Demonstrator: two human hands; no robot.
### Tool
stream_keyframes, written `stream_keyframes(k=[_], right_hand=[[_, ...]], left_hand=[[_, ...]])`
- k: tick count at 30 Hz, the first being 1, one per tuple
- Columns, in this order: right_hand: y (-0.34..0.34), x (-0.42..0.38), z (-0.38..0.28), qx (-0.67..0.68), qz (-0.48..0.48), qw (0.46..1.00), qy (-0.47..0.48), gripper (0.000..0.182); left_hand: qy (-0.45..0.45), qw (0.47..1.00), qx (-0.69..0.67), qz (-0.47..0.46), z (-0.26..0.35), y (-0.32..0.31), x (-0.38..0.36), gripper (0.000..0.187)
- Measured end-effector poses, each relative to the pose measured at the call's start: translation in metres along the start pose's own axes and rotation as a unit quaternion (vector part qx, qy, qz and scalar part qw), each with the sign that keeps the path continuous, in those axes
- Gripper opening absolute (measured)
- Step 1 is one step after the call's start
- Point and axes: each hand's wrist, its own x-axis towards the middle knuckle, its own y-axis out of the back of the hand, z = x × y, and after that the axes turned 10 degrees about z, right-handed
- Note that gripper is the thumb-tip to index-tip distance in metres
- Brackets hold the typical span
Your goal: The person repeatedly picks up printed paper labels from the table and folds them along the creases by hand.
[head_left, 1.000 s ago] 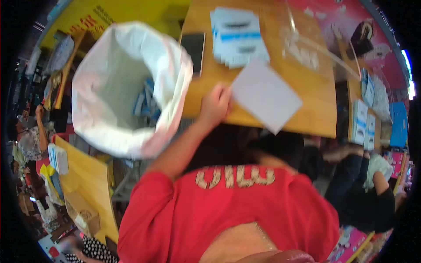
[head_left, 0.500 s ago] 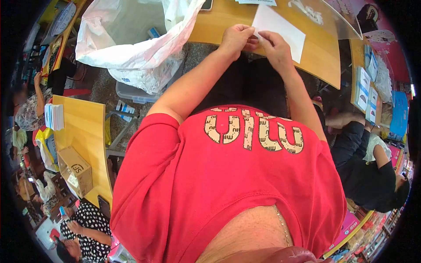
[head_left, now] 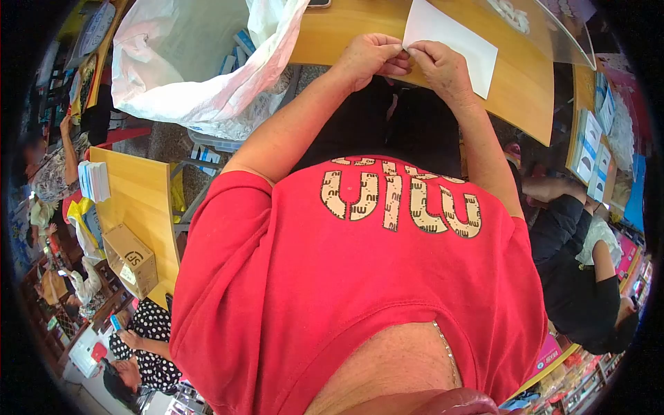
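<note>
A blank white sheet of paper (head_left: 453, 41) lies tilted over the edge of the wooden table in front of me. My left hand (head_left: 373, 61) is closed, its thumb and forefinger pinching at the sheet's near left corner while the other fingers curl beneath. Right beside it, my right hand (head_left: 443, 72) is closed too, with thumb and forefinger on the same corner. The fingertips of both hands almost meet there. Whether something small sits between them is hidden.
Left of my hands stands a large white plastic bag (head_left: 187, 104) with blue-and-white packets inside. A clear panel (head_left: 564, 34) rises at the table's (head_left: 332, 34) far right. A side table holds a cardboard box (head_left: 131, 259) and a stack of booklets (head_left: 95, 181). Other people sit on both sides.
The whole view has shifted slightly. Both hands stay at the sheet's corner, and the fingertips have drawn closer together there. More packets show inside the bag.
</note>
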Motion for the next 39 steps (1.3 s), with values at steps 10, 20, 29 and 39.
stream_keyframes(k=[10,20,29,39], right_hand=[[0.002,0.012,-0.002,-0.101,-0.065,0.992,0.023,0.023],[0.003,0.013,-0.004,-0.148,-0.089,0.984,0.042,0.022],[0.002,0.017,-0.008,-0.179,-0.111,0.975,0.074,0.023],[-0.001,0.015,-0.008,-0.157,-0.088,0.983,0.046,0.022]], left_hand=[[-0.023,0.996,0.081,0.024,-0.006,-0.003,-0.004,0.019],[-0.072,0.990,0.120,0.033,-0.008,-0.007,-0.007,0.019],[-0.099,0.983,0.150,0.036,-0.011,-0.005,-0.005,0.019],[-0.099,0.982,0.154,0.043,-0.012,-0.006,-0.004,0.019]])
